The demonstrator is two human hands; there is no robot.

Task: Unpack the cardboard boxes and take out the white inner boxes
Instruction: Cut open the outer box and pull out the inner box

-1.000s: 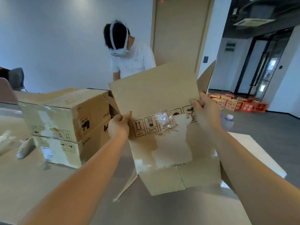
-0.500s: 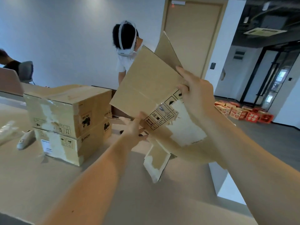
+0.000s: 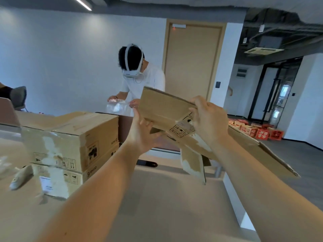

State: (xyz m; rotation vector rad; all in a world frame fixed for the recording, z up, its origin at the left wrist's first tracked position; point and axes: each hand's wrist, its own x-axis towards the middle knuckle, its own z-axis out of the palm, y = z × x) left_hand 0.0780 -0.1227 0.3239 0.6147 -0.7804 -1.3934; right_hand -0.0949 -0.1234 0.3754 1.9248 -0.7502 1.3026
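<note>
Flattened cardboard box (image 3: 174, 109), upright a second ago, now lies tilted almost flat in the air at one o'clock, above the table (image 3: 157, 198). Left hand (image 3: 141, 131) grips its near-left edge from below; right hand (image 3: 208, 117) clamps the top edge, fingers curled over. Two stacked cardboard boxes (image 3: 70, 147) remain at nine o'clock on the table.

Both forearms and hands (image 3: 208, 117) bare, no sleeves visible
</note>
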